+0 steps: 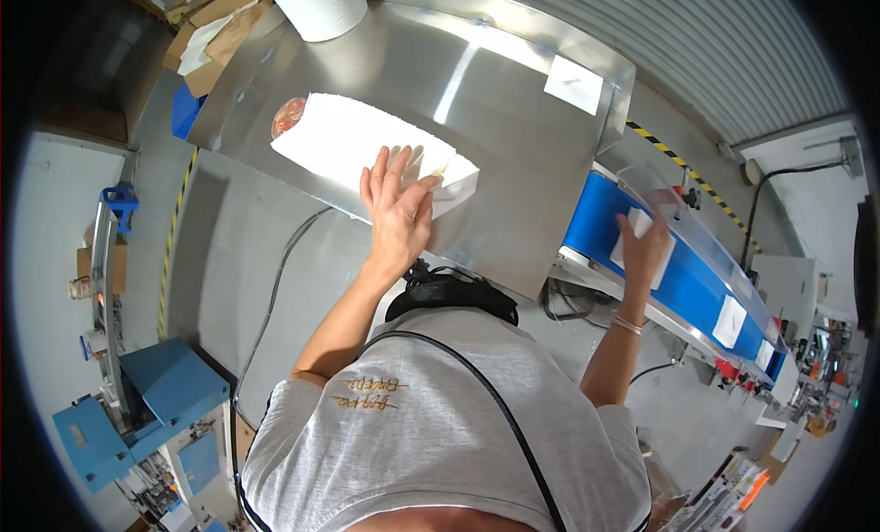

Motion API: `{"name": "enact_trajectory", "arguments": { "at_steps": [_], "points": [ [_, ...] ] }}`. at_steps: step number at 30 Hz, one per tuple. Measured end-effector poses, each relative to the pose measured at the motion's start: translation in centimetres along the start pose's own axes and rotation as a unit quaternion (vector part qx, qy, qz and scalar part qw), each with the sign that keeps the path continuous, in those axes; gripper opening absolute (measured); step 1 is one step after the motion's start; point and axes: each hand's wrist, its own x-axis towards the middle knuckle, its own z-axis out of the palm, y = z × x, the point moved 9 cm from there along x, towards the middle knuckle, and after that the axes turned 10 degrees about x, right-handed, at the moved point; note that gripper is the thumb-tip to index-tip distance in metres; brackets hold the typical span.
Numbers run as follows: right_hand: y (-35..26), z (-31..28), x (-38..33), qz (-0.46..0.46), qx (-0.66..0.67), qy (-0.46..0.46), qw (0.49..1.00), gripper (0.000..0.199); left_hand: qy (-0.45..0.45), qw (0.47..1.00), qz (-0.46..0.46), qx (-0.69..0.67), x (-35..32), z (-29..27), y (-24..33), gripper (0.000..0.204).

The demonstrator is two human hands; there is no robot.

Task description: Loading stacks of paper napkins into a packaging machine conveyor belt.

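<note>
A long row of thin white pieces point(353, 133), like folded paper or flat packets standing on edge, lies on the steel table point(522, 138). My left hand point(401, 202) rests over the near right end of this row, its fingers spread and touching the pieces. To the right, a blue conveyor belt point(596, 216) runs away from the table. My right hand point(648, 248) is over the belt with a flat white packet point(663, 274) in its grip, the hand covering the packet's middle. More white packets point(730, 321) lie farther down the belt.
A roll with a red pattern point(289, 118) sits at the row's left end. A white bucket-like container point(321, 5) and a white sheet point(574, 85) are on the table. A clear guard point(697, 220) edges the belt. A black cable point(284, 266) trails along the floor at left.
</note>
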Motion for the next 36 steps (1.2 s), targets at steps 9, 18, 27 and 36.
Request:
{"name": "enact_trajectory", "arguments": {
  "at_steps": [9,18,27,36],
  "points": [
    [-24.6,11.7,-3.0,-0.190,0.405,-0.431,0.784,0.050,-0.040,0.998,0.048,0.010,0.3,0.1,0.9,0.030],
    [-7.5,10.5,-3.2,0.189,0.383,-0.233,0.873,0.035,0.005,1.000,-0.007,0.027,0.2,-0.6,-1.9,0.033],
    [1.4,0.2,-0.7,0.112,-0.125,0.004,0.986,0.071,0.026,1.000,0.000,0.010,0.2,-0.6,-2.0,0.026],
    [-24.5,12.7,-2.1,-0.158,0.391,-0.411,0.809,0.056,-0.036,0.999,0.039,0.013,0.6,-0.1,-1.1,0.028]
  ]
}}
